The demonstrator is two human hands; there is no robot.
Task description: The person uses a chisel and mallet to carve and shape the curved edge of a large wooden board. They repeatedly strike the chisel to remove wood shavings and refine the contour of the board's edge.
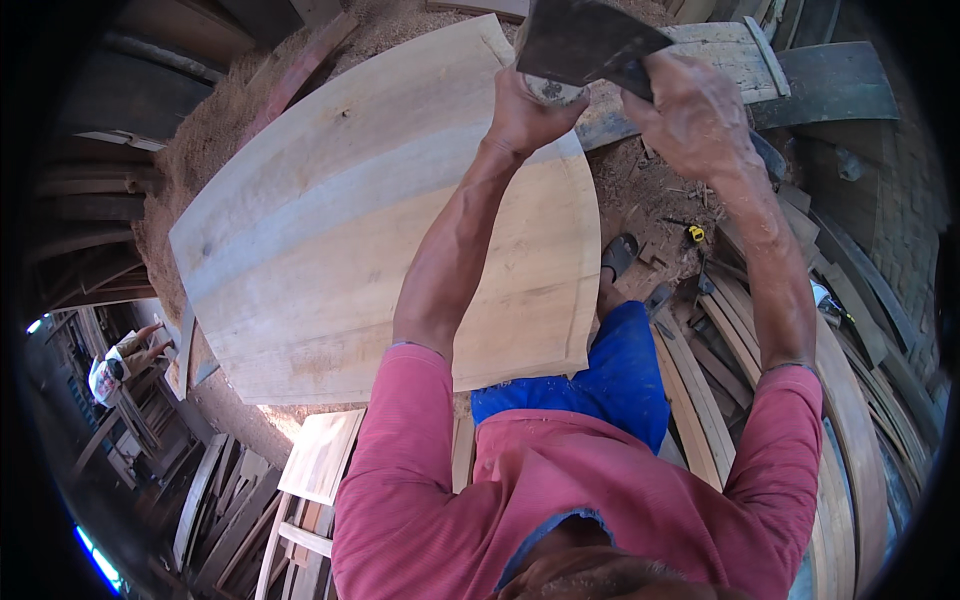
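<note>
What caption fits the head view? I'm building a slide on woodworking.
Both hands, left hand and right hand, grip a dark flat tool at the far edge of a wide pale wooden panel.

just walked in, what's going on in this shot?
A person in a red shirt works over a large pale wooden panel in a woodshop. The right hand grips a dark flat-bladed tool, raised at the panel's far edge. The left hand is closed around something at that same edge; what it holds is hidden. Sawdust is heaped beside the panel, curved wooden strips are stacked to the right, and a second person works at far left.
</note>
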